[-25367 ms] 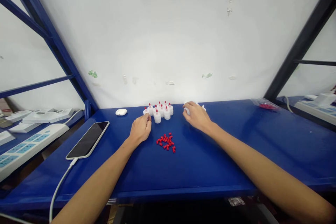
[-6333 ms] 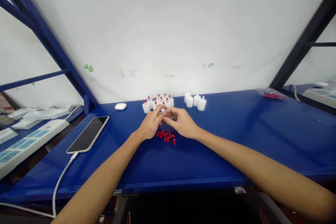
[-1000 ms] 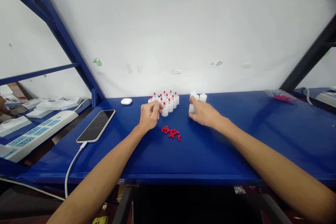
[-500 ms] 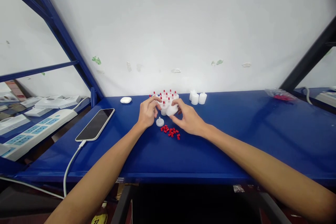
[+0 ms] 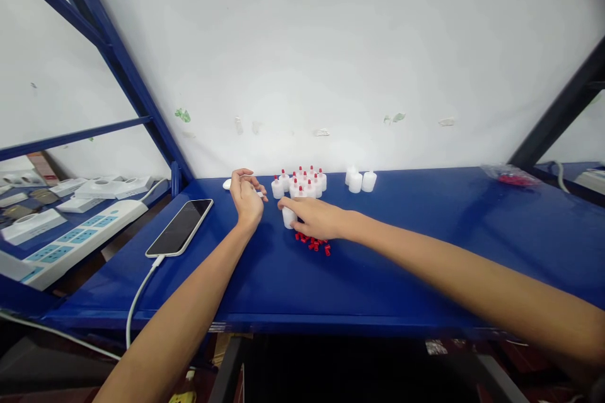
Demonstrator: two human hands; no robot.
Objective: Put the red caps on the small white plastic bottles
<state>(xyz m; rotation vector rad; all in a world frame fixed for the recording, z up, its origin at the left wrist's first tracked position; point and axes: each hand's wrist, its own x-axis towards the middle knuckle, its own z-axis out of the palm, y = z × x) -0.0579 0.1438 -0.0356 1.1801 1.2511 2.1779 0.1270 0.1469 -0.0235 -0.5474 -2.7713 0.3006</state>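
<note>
My right hand [image 5: 316, 217] holds a white bottle [image 5: 289, 218] between thumb and fingers, just behind a scatter of small red caps [image 5: 316, 244]. Off to the left, my left hand [image 5: 248, 196] is raised with its palm turned up and fingers curled around a small white piece [image 5: 259, 194], partly hidden by the fingers. Beyond the hands stands a cluster of white bottles with red tips [image 5: 309, 187]. Several white bottles without red tips [image 5: 355, 182] stand to the right of that cluster.
A phone [image 5: 179, 227] on a white cable lies at the left, near a white power strip [image 5: 85, 239]. A white case [image 5: 227, 184] sits behind my left hand. A plastic bag with red pieces [image 5: 513, 177] lies at the back right, by the wall.
My left hand has moved left, away from the cluster, and turned palm up. My right hand has shifted left and forward of the cluster, with a bottle held upright where the loose white nozzle piece stood.
</note>
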